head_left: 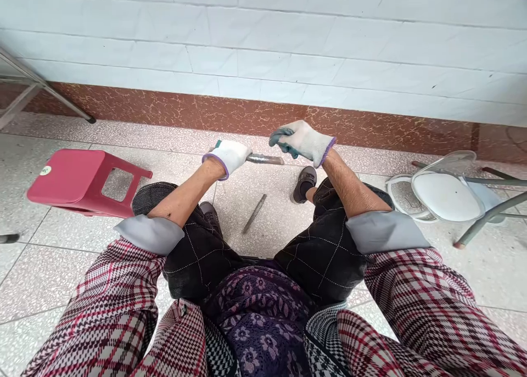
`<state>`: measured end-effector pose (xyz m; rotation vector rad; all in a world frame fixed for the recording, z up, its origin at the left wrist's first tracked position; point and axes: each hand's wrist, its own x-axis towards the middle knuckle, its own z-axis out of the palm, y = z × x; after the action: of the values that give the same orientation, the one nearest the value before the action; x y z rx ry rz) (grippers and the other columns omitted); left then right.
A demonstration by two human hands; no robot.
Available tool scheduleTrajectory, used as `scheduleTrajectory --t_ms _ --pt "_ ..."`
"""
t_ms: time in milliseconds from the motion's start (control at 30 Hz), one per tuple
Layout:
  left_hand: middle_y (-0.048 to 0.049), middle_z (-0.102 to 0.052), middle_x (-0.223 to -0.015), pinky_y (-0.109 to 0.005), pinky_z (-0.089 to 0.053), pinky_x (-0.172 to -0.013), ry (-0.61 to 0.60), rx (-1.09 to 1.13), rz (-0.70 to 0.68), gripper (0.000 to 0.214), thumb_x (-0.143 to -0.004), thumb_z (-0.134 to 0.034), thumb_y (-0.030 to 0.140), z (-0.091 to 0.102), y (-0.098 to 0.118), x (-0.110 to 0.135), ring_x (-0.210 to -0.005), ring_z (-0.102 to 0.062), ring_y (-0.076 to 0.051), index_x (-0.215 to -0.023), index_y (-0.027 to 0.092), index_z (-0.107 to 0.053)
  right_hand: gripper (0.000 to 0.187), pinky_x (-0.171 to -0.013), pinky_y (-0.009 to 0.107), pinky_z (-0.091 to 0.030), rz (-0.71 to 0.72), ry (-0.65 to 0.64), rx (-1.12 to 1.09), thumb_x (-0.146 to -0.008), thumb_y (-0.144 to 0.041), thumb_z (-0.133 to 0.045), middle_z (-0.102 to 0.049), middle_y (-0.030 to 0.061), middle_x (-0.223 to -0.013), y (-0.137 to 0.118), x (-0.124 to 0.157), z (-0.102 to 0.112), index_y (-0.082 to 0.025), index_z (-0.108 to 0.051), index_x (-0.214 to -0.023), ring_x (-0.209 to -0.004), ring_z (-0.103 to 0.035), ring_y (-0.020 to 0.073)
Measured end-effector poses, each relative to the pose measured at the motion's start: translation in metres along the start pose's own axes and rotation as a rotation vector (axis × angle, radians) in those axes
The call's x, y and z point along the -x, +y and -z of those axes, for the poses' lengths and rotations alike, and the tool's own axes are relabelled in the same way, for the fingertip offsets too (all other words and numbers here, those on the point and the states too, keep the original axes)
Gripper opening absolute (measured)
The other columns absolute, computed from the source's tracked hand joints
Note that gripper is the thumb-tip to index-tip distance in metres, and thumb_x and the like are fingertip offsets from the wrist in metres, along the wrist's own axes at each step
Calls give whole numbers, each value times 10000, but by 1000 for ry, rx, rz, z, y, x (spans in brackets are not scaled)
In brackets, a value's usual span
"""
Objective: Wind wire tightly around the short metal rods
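Observation:
In the head view, my left hand (231, 156), in a white glove with a purple cuff, is closed around a short rod-like tool. The tool's brown handle end (272, 160), with a shiny silver wrap beside the glove, sticks out to the right. The rest of it is hidden by the hand, so its kind is unclear. My right hand (302, 141), in a white glove with grey-green fingers, hovers above and right of the handle end. Its fingers are loosely bent and apart, with nothing visible in them. A narrow grey metal bar (254, 213), chisel-like, lies on the floor between my feet.
A red plastic stool (74, 174) stands at the left. Metal legs (61, 100) of a stand reach in at the upper left. White round-topped items (447, 193) and a green-grey chair leg (489, 218) are at the right. The tiled wall (263, 64) with a brown skirting runs ahead.

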<state>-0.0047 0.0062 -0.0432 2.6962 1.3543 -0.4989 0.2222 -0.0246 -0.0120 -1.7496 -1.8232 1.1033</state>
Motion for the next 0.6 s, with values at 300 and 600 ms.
scheduleTrajectory --t_ms 300,600 --pt "-127 -788 -927 -356 -486 -722 85 15 -124 379 -983 -548 128 14 16 19 -862 -763 -293 -1238 248 -801 147 -461 254 -430 -22 27 -9 -880 -166 -649 -610 6 -653 5 -7 -7 -168 -793 -907 -539 -507 122" --pt "-160 -805 -942 -362 -500 -708 86 -5 -117 348 -983 -554 158 -4 13 17 -851 -776 -313 -1203 239 -811 149 -457 281 -434 -35 15 58 -862 -149 -651 -656 20 -638 12 -9 -17 -205 -789 -854 -479 -510 140"
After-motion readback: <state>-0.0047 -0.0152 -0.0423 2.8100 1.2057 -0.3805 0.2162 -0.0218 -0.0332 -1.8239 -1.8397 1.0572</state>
